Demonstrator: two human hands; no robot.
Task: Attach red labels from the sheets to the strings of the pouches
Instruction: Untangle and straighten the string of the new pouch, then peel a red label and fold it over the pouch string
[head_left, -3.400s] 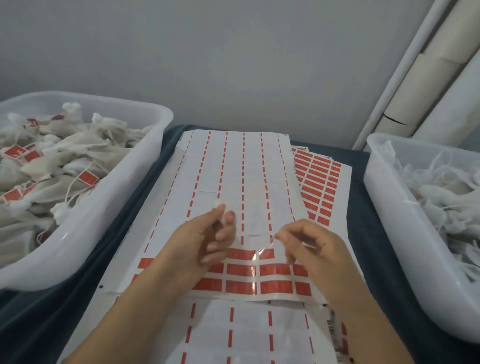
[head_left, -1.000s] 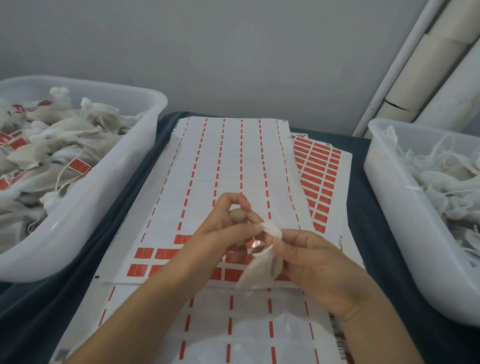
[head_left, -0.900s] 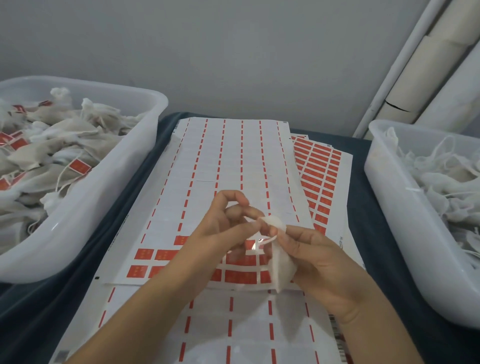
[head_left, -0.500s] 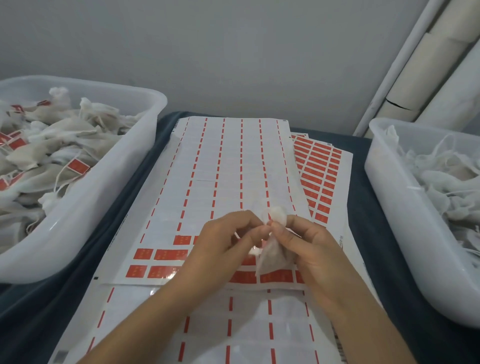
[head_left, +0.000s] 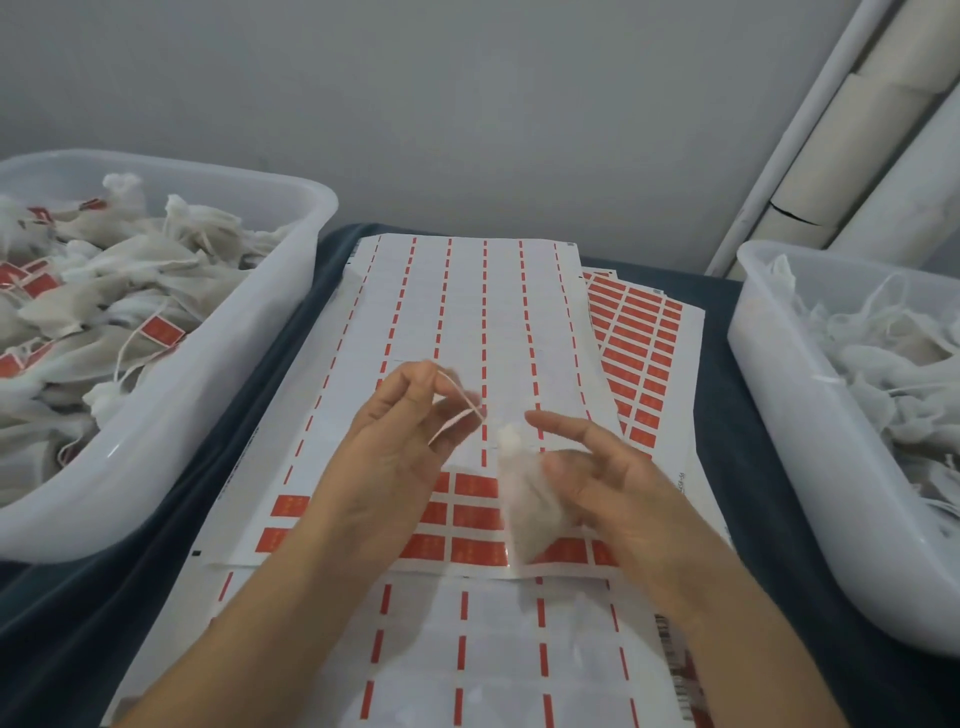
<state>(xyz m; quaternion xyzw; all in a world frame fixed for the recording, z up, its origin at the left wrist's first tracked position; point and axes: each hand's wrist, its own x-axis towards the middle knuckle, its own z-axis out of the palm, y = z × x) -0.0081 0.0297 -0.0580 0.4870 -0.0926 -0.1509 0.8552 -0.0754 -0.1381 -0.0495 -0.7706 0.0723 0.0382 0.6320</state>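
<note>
My right hand (head_left: 618, 483) holds a small white pouch (head_left: 527, 506) with the thumb on it, index finger stretched out. My left hand (head_left: 400, 441) pinches the pouch's thin white string (head_left: 460, 408), pulled up and to the left of the pouch. Both hands hover over the top label sheet (head_left: 467, 312), mostly stripped, with a few rows of red labels (head_left: 475, 514) left near its lower edge. No label is visible on this string.
A white bin (head_left: 298, 260) on the left holds several pouches with red labels on their strings. A white bin (head_left: 763, 374) on the right holds several unlabelled pouches. A sheet full of red labels (head_left: 641, 353) pokes out at the right. White pipes stand behind.
The hands, pressed together on the pouch a moment ago, have parted. My left hand has drawn the string out to the left while the pouch stays in my right hand.
</note>
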